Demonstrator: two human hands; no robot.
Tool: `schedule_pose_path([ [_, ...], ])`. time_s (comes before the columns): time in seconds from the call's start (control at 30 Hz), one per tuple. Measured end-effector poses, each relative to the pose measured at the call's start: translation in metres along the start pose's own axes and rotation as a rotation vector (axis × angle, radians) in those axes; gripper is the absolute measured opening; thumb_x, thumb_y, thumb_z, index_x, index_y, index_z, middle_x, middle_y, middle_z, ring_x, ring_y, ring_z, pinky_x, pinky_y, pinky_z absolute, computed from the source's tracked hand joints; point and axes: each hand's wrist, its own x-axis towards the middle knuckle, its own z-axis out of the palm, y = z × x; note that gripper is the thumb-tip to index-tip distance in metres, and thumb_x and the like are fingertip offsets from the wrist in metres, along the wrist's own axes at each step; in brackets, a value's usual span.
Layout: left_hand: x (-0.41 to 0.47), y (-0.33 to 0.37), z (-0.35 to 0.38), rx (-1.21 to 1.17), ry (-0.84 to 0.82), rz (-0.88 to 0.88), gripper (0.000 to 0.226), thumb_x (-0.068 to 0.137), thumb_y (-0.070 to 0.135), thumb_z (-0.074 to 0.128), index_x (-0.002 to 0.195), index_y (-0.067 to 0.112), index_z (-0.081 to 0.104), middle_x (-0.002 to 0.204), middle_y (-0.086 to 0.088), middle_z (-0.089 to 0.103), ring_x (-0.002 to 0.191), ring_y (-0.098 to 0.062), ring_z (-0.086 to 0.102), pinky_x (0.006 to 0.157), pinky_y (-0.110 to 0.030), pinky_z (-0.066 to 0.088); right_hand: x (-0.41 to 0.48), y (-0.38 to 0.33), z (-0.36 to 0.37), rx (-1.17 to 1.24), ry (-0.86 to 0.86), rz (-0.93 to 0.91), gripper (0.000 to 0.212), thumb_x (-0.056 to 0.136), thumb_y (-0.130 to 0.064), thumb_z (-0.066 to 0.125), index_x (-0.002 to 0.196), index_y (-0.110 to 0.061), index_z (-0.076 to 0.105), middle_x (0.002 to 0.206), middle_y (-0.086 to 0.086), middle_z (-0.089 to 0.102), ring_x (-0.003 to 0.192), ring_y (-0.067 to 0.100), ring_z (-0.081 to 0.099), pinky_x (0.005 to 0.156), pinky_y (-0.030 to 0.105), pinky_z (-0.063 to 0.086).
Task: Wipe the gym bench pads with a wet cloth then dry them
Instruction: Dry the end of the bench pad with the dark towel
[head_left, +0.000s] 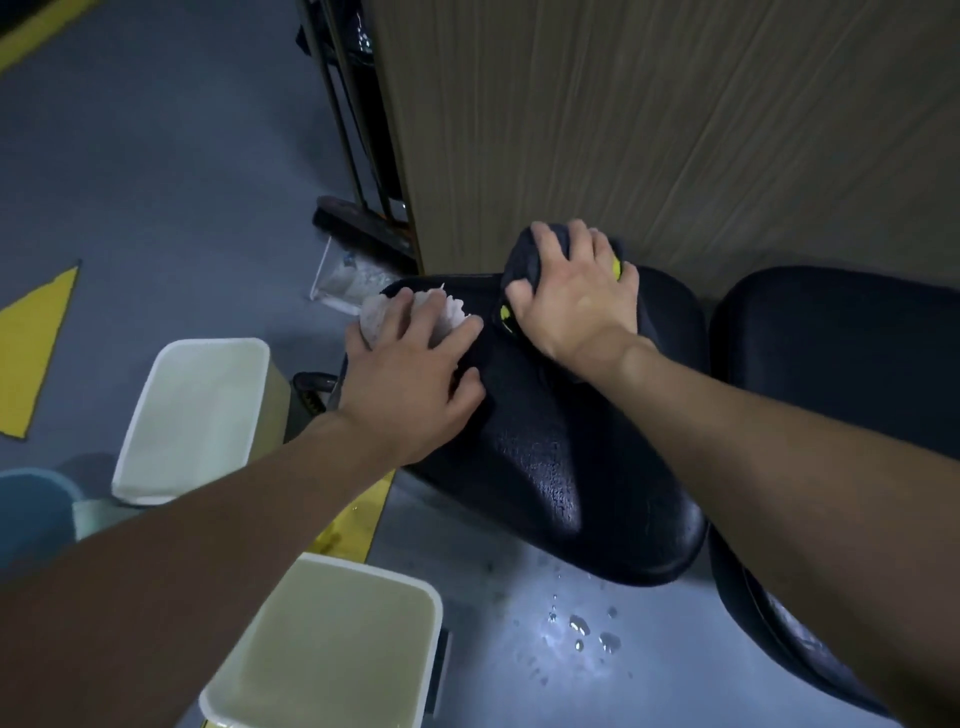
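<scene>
While your left hand (410, 374) lies flat with fingers spread, pressing a white cloth (384, 312) onto the far left corner of the pad (561, 467), your right hand (576, 301) presses with splayed fingers on a bunched dark cloth (530, 254) with yellow-green trim at the pad's far edge. Neither hand is closed round its cloth. The pad's black surface glistens wet on the part nearest you. A second pad (841, 338) sits just to its right. Left of the pad stand two white bins; the near bin (374, 567) holds cloudy water, and the far bin (208, 343) stands beyond it. A blue bucket (41, 475) shows at the left edge. Water drops (582, 629) dot the grey floor (156, 182), and a wood-grain panel (675, 130) rises behind the pad.
</scene>
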Motion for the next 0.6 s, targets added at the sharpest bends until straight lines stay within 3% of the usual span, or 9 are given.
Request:
schedule_pose_path([
  [0.3,-0.004,0.001,0.010,-0.022,0.164,-0.007,0.058,0.083,0.051,0.033,0.136,0.038,0.052,0.152,-0.002,0.044,0.144,-0.028,0.032,0.102,-0.065,0.033,-0.081,-0.008,0.003,-0.020,0.019,-0.103,0.070,0.093,-0.046,0.035,0.156,-0.031,0.008,0.166,0.009,0.002,0.152,0.030,-0.001,0.118,0.059,0.010],
  [0.4,-0.003,-0.001,0.014,-0.029,0.124,-0.016,0.063,0.086,0.054,0.022,0.146,0.043,0.037,0.162,0.002,0.026,0.151,-0.025,0.014,0.111,-0.063,0.021,-0.133,-0.005,0.015,-0.061,0.139,-0.128,0.072,0.085,-0.046,0.030,0.154,-0.026,0.027,0.161,0.016,0.023,0.148,0.034,0.022,0.112,0.063,0.027],
  [0.47,-0.004,-0.003,0.015,-0.018,0.170,-0.011,0.061,0.087,0.054,0.021,0.146,0.045,0.037,0.163,0.003,0.021,0.151,-0.026,0.011,0.113,-0.063,0.014,-0.161,0.000,0.022,-0.055,0.231,-0.155,0.073,0.080,-0.045,0.033,0.149,-0.022,0.039,0.155,0.018,0.037,0.142,0.037,0.035,0.105,0.063,0.038],
  [0.6,-0.005,-0.001,0.019,0.004,0.393,0.052,0.059,0.084,0.049,0.025,0.127,0.035,0.064,0.137,0.006,0.053,0.129,-0.020,0.043,0.103,-0.052,0.030,-0.196,0.017,0.031,-0.094,0.284,-0.220,0.072,0.082,-0.045,0.034,0.150,-0.024,0.035,0.155,0.017,0.036,0.143,0.035,0.035,0.106,0.059,0.039],
])
